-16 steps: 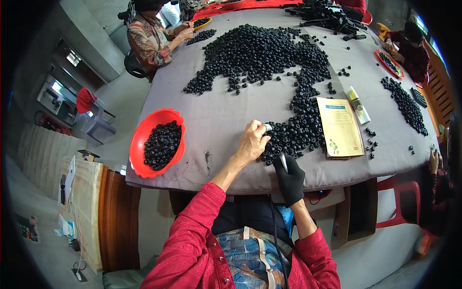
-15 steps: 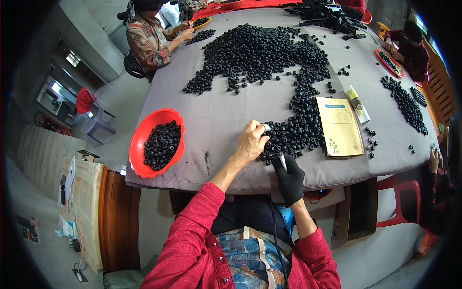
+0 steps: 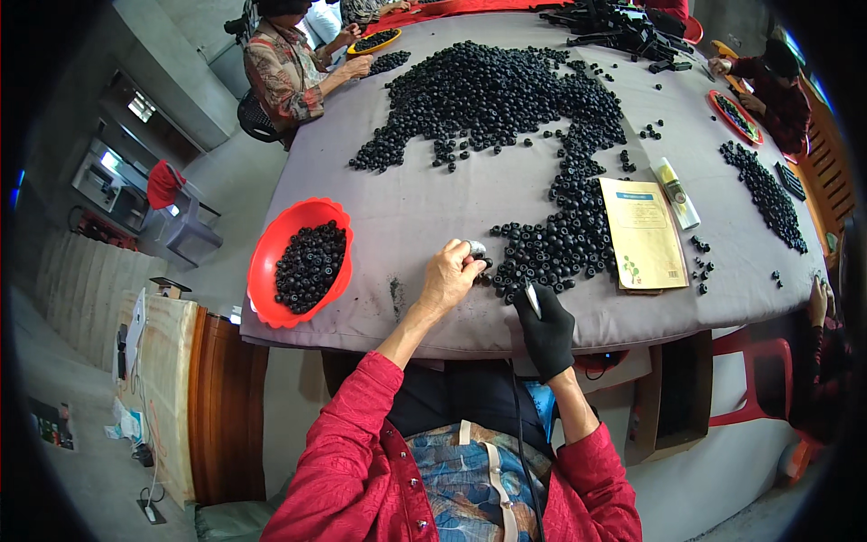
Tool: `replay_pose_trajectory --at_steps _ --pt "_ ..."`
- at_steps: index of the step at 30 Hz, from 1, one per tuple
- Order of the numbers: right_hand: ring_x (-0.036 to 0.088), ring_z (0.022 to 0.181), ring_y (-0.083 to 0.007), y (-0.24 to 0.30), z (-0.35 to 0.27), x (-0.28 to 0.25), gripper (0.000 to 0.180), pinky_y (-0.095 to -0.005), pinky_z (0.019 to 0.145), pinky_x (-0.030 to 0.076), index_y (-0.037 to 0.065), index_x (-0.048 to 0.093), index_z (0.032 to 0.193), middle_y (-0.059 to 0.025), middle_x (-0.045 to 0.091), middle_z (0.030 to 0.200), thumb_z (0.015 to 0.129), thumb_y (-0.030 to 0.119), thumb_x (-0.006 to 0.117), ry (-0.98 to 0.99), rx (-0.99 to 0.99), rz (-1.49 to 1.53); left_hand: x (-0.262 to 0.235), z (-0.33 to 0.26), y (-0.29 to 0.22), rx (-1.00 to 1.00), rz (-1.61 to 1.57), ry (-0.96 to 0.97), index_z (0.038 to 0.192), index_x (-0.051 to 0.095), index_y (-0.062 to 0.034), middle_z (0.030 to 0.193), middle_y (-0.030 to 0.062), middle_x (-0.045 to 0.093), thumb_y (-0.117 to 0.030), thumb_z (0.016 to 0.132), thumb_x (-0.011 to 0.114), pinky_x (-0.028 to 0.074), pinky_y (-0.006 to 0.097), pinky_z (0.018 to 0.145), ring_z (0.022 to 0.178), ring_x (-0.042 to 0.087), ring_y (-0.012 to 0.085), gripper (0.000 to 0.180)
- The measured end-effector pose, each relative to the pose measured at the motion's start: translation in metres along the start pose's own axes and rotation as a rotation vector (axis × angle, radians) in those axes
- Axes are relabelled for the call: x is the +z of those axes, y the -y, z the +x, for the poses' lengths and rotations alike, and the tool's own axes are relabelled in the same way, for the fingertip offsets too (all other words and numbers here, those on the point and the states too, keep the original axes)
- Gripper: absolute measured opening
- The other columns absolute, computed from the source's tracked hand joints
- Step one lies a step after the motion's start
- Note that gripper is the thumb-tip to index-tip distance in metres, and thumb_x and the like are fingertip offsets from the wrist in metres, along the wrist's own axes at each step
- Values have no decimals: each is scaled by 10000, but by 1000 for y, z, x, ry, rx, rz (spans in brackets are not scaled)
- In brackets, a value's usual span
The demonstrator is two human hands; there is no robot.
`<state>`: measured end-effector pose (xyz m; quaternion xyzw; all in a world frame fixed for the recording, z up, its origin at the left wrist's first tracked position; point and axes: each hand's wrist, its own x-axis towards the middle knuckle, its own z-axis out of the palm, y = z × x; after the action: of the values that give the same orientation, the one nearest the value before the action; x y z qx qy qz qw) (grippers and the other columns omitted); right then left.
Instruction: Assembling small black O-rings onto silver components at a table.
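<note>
At the near edge of a pile of small black ring-shaped parts (image 3: 564,244), my left hand (image 3: 446,278) is closed, a white cover on one finger. One or more black parts show at its fingertips; how many it holds is hidden. To its right, my right hand (image 3: 548,339) wears a black glove and grips a slim pale tool (image 3: 534,300), perhaps a small knife. The tool's tip points up toward the pile. A red scalloped bowl (image 3: 259,271) on the left holds many more of the parts.
A yellow booklet (image 3: 646,239) and a white tube (image 3: 675,194) lie right of the pile. Farther back spreads a large heap of parts (image 3: 488,90). Other people (image 3: 287,77) work round the table. Long black pieces (image 3: 623,32) are stacked at the far right.
My left hand has drawn back left and slightly nearer, away from the pile, with black parts at its fingertips. My right hand stays nearly in place. The whole view has shifted slightly.
</note>
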<state>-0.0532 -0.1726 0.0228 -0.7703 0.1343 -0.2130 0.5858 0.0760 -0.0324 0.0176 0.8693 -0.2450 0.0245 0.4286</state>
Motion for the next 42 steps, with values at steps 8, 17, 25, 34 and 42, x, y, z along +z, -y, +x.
replay_pose_trajectory --at_steps 8,17,25,34,42 --pt "633 673 -157 -2 0 4 226 -289 623 488 59 620 997 -124 653 774 819 195 654 -6 -41 -28 -4 -2 2 -74 -34 -21 868 634 -40 691 57 553 -117 745 673 445 298 550 585 539 158 150" --pt "619 702 -134 -2 2 2 207 -278 648 481 39 614 997 -106 653 789 834 166 630 -1 -34 -22 -6 19 -3 -138 -104 61 897 650 -62 722 46 570 -113 746 664 448 285 556 583 546 158 161" --pt "426 583 -47 0 4 -3 193 -221 517 364 39 574 914 30 495 669 908 230 550 -227 146 306 50 64 -50 536 -39 105 922 657 -42 986 98 563 -165 678 730 441 352 820 934 525 274 283" --pt "430 596 -46 -5 7 -4 199 -231 530 373 51 565 916 27 484 676 900 249 552 -237 121 319 70 51 -45 639 246 125 946 657 -135 1102 69 540 -192 734 684 346 387 819 1034 489 207 221" --pt "492 728 -77 -10 6 -6 180 -240 647 417 24 579 977 -5 574 791 886 179 569 -156 193 341 45 43 -32 564 310 89 855 659 -74 1120 64 545 -157 739 673 359 379 847 1042 491 232 144"
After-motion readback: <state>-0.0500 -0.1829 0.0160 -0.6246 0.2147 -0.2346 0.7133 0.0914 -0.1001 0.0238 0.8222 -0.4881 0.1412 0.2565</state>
